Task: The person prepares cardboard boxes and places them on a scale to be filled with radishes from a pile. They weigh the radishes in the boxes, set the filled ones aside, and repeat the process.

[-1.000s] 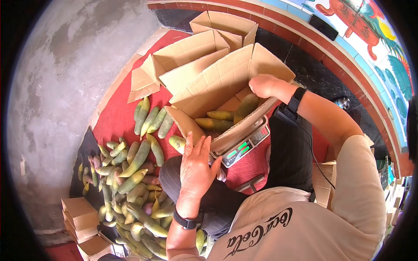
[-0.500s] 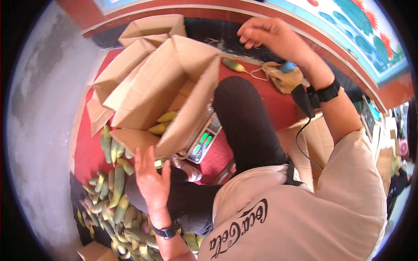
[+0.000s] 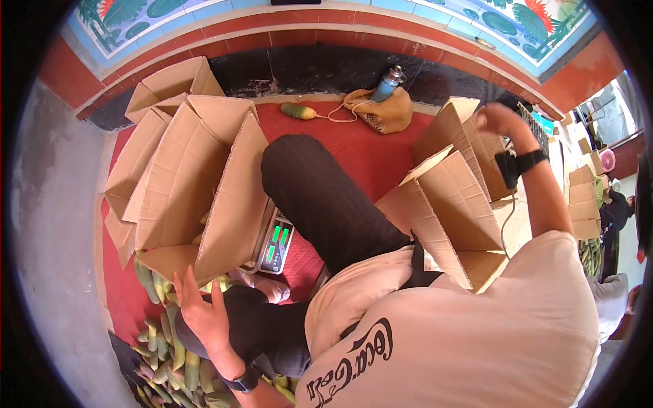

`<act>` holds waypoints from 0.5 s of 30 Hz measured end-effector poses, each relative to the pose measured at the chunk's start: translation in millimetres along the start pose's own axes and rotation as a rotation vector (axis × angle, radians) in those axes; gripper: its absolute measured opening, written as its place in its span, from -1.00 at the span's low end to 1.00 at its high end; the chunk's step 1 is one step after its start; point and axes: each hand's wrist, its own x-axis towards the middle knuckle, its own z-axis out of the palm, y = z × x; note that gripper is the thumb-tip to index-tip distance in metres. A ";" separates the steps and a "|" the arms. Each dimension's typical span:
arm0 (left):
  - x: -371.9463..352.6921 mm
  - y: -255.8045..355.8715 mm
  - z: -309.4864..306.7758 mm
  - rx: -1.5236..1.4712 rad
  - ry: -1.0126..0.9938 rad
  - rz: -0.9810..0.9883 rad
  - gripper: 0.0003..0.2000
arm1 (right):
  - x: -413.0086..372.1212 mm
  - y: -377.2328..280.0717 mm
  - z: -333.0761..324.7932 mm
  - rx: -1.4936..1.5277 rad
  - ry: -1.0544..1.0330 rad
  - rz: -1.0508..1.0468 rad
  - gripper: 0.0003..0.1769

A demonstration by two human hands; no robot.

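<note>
My left hand (image 3: 203, 318), fingers spread, is at the near flap of a tall cardboard box (image 3: 228, 197) and holds nothing. Pale yellowish pieces show low inside that box. It stands on a digital scale (image 3: 273, 248) with green lit digits. My right hand (image 3: 505, 122) is raised at the right, blurred and with its fingers bent, over a second open cardboard box (image 3: 445, 132). A black device (image 3: 506, 170) with a cord is strapped at that wrist. Below my left hand lies a heap of long green-and-yellow vegetables (image 3: 192, 370).
More open boxes stand at the left (image 3: 178, 85) and at my right side (image 3: 442, 204). On the red mat (image 3: 354, 160) by the wall are one vegetable (image 3: 298, 111), a tan bag (image 3: 391, 115) and a blue bottle (image 3: 388, 85). A person (image 3: 615, 211) is in the right background.
My view has turned to the right, so the boxes and scale sit further left and open boxes at my right side show. My left hand remains spread near the box; my right hand is lower.
</note>
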 end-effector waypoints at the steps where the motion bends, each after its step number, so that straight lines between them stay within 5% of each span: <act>1: -0.2 -0.3 -0.1 0.002 0.001 0.003 -0.51 | -4.2 12.7 27.6 0.020 -0.040 0.035 -0.74; 4: -1.1 -2.0 -0.2 0.013 0.010 0.011 -0.51 | -14.0 10.4 94.9 0.054 -0.214 0.126 -0.59; 8: -1.3 -3.2 0.3 0.016 0.011 0.027 -0.52 | -9.4 -10.2 167.4 0.017 0.054 0.200 -0.58; 15: -3.4 -2.9 0.1 0.029 0.024 0.017 -0.51 | 5.4 -14.5 135.2 0.094 0.136 0.317 -0.73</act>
